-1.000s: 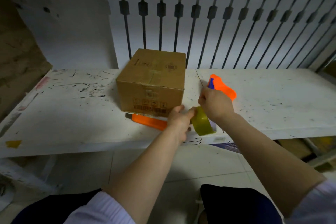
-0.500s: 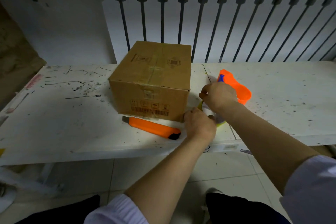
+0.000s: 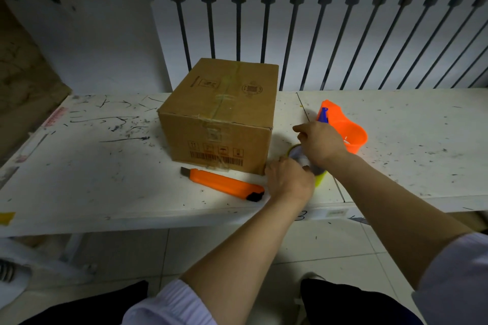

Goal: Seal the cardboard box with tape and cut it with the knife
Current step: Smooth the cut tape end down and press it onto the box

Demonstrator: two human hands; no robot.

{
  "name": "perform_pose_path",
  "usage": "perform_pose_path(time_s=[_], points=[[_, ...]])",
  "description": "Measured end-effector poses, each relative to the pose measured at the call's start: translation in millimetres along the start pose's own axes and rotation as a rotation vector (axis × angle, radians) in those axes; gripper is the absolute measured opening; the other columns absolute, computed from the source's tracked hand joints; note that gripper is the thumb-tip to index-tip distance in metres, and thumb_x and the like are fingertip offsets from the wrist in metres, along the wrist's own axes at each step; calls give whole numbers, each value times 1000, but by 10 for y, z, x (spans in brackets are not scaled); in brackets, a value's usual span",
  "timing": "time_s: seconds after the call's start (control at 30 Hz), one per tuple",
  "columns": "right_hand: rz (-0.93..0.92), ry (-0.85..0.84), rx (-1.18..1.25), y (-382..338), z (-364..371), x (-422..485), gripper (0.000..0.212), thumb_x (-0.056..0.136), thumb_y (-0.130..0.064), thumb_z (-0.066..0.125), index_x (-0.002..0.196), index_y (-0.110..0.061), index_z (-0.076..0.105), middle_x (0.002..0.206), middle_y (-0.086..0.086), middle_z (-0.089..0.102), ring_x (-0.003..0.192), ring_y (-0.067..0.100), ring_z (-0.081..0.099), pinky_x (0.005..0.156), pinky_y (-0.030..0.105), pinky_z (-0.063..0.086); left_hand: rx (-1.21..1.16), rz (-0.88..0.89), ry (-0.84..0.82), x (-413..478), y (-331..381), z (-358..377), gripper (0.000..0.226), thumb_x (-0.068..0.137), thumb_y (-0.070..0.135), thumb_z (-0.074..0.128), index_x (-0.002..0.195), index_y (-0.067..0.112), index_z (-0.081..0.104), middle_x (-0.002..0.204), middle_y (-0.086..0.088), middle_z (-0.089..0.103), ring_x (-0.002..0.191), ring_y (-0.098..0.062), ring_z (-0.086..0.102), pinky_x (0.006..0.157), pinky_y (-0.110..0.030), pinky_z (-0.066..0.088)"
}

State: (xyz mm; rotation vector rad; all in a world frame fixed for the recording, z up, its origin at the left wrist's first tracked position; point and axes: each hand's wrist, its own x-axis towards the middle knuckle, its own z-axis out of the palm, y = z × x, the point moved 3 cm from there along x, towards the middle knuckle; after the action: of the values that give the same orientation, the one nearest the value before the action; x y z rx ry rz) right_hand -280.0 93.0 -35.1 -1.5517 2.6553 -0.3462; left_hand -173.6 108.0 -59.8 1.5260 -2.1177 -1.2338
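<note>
Beside the near right corner of the cardboard box (image 3: pixel 220 116), both hands meet on a yellowish roll of tape (image 3: pixel 318 176). The left hand (image 3: pixel 289 181) is closed around the roll's near side, and the right hand (image 3: pixel 320 144) grasps it from above with the index finger stretched toward the box. Most of the roll is hidden under the hands. The box sits closed on the white table (image 3: pixel 79 166), with old clear tape running along its top seam and down its front face. Just in front of the box lies the orange knife (image 3: pixel 223 183), its blade end pointing left, untouched. To the right of the box, behind the right hand, stands an orange tape dispenser (image 3: pixel 344 130).
</note>
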Motion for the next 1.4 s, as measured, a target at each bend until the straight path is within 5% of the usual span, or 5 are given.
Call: perform_pose_path(time_s=[0.23,0.43,0.67,1.0,1.4], points=[[2,351,333,-421,-344,-252,41,99,-35,29,125,-21,57,120,14,59,110,33,55,79,38,46,-152,271,267,-317,-81,-612,22,83,9,52,103,11,61,107,-6,64,107,-26,56,90,-35,45],[51,129,264,-844,-364,-454,60,83,-66,40,135,-34,42,130,8,47,116,30,52,87,42,47,-145,330,791,-340,-352,-1574,36,82,-2,45,107,19,61,117,3,53,117,-16,44,101,-28,37],[14,64,195,-808,-307,-377,52,94,-34,48,143,-29,32,137,8,43,116,28,53,86,37,48,248,323,425,69,-586,-1862,62,89,-5,35,144,22,28,157,4,24,148,-20,7,120,-47,4],[-60,17,246,-727,-333,-241,48,99,-29,36,146,-27,28,151,5,30,130,27,43,100,36,43,379,378,603,-11,-575,-1841,37,93,39,40,116,21,63,126,1,60,120,-23,41,101,-40,29],[-302,153,174,-968,-146,-166,46,94,-40,42,138,-26,44,149,-3,41,141,25,27,114,43,26,533,571,319,335,-323,-1673,51,90,48,44,133,21,47,146,3,45,138,-18,36,117,-43,22]])
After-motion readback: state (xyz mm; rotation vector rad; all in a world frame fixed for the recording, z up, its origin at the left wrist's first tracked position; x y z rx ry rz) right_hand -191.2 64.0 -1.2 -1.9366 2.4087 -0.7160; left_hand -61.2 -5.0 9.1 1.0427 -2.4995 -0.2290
